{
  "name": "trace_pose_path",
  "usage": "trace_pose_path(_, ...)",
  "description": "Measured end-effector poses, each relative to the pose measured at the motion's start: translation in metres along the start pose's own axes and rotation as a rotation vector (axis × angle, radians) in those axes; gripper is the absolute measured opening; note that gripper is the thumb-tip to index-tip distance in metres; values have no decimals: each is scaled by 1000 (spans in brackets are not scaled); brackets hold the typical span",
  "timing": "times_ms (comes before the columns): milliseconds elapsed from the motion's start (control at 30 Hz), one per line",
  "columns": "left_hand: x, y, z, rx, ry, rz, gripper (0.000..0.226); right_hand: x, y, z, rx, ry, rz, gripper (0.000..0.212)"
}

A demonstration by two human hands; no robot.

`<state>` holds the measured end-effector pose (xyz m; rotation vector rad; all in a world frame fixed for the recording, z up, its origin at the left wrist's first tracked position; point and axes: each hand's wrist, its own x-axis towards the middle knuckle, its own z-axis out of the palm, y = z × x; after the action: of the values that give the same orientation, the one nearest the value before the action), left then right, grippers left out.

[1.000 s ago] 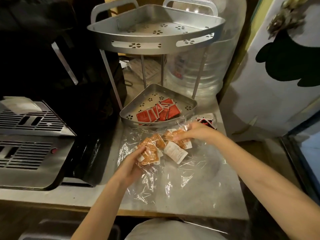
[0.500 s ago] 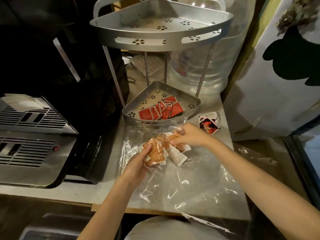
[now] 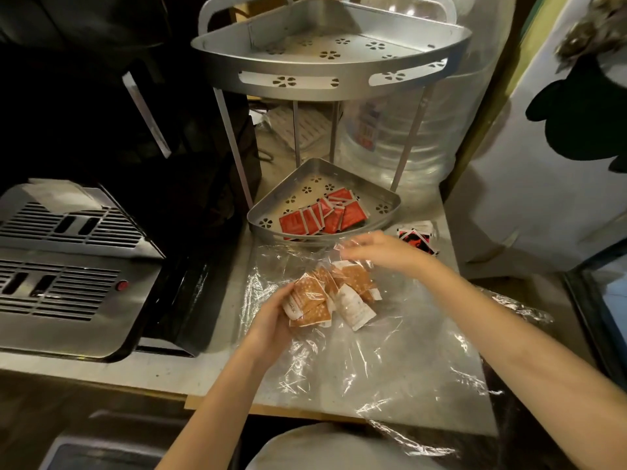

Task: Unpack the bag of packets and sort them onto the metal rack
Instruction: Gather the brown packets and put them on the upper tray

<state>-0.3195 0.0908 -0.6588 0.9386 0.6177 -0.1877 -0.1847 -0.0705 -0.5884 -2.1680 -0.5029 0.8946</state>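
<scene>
Several orange-and-white packets (image 3: 353, 283) lie in a heap on a clear plastic bag (image 3: 390, 354) spread over the counter. My left hand (image 3: 271, 320) grips a small stack of orange packets (image 3: 307, 301) at the heap's left side. My right hand (image 3: 376, 249) hovers just above the heap's far edge, fingers pinching the clear plastic of the bag. Behind stands a two-tier metal rack (image 3: 325, 76). Its lower shelf (image 3: 383, 198) holds several red packets (image 3: 322, 215). The upper shelf is bare.
A few black-and-red packets (image 3: 419, 239) lie on the counter right of the rack. A steel machine with vent slots (image 3: 68, 273) fills the left. A large clear water bottle (image 3: 407, 130) stands behind the rack, a white wall panel (image 3: 543, 164) at the right.
My right hand has lifted off the orange packets and moved up and away, pinching the bag's plastic. My left hand keeps its stack of packets, almost in place.
</scene>
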Motion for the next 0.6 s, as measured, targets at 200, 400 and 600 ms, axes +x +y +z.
trace_pose_path(200, -4, -1, -2, 141, 66, 24, 32, 11, -4, -16, 8, 45, -76, 55)
trace_pose_path(400, -7, 3, -5, 126, 115, 108, 41, 17, -27, 4, -214, -56, -127, 60)
trace_pose_path(600, -14, 6, -12, 187, 45, 82, 68, 14, -26, 52, -605, -67, -269, 82)
